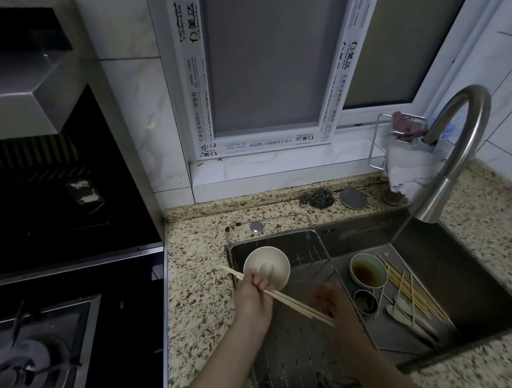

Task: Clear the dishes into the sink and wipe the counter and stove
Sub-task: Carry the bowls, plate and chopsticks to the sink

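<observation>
My left hand (256,298) holds a cream bowl (266,268) by its rim, thumb inside, together with a pair of wooden chopsticks (294,305), above the left end of the steel sink (438,271). The chopsticks slant down to the right across the wire rack (292,359) that lies in the sink. My right hand (331,304) is blurred over the rack, near the chopsticks' tips; its fingers look loosely spread and hold nothing that I can see. In the sink's right part lie a green bowl (368,273) with brown sauce, a small dark cup (364,301), spoons and several bamboo skewers (409,289).
A curved steel faucet (456,153) arches over the sink's right side. A steel scourer (317,198), a round lid (353,199) and a cloth holder (404,151) stand along the speckled counter's (195,290) back edge. The gas stove (32,358) and hood are at left.
</observation>
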